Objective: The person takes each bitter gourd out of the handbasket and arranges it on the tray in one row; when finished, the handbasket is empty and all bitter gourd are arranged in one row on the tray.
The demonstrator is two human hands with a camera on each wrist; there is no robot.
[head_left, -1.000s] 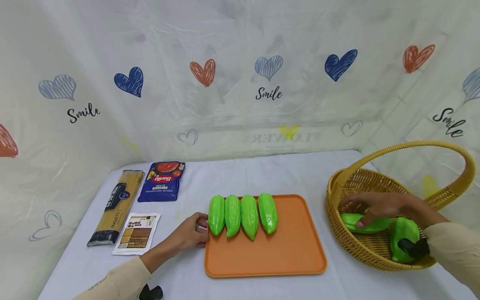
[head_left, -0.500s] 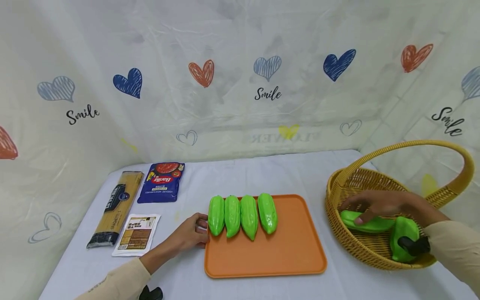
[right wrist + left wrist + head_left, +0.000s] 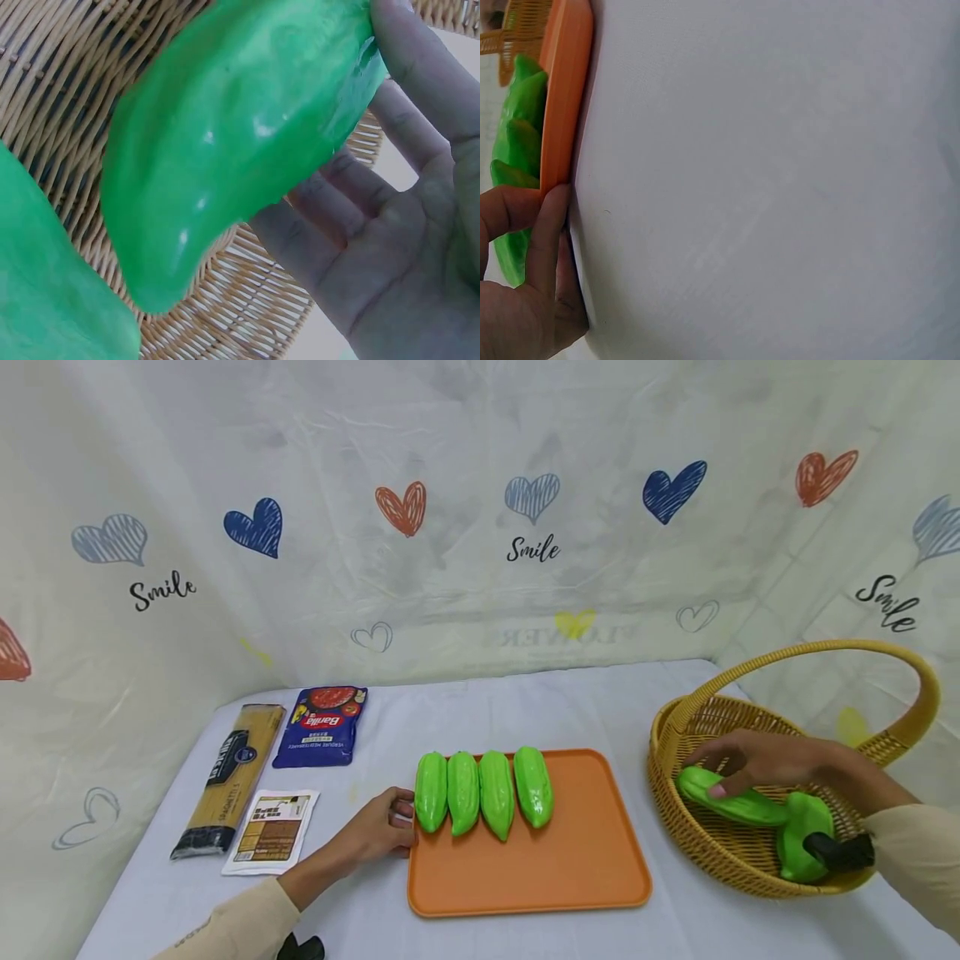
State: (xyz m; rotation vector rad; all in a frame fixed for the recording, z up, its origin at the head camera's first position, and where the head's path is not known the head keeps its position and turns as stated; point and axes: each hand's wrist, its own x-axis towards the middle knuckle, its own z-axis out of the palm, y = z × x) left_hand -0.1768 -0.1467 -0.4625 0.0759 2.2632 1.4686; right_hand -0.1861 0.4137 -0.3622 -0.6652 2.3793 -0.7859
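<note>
My left hand [image 3: 378, 829] pinches the left rim of the orange tray [image 3: 525, 877], thumb and fingers at its edge in the left wrist view. Several glossy green artificial vegetables [image 3: 497, 793], long with pointed tips, lie side by side along the tray's far left part. Inside the wicker basket [image 3: 693, 847], my right hand [image 3: 765, 760] grips another green vegetable [image 3: 240, 135] between thumb and fingers, its end tilted up. A further green vegetable [image 3: 804, 843] lies in the basket, partly covered by the black wrist camera.
At the table's left lie a spaghetti pack [image 3: 232, 781], a blue Barilla pouch [image 3: 321, 727] and a white-and-brown packet [image 3: 272, 832]. The basket's tall handle [image 3: 825, 647] arches over its opening. A printed curtain [image 3: 450, 568] hangs behind the table.
My right hand has closed its grip on the green vegetable in the basket and raised its far end slightly. The left hand and tray stay in place.
</note>
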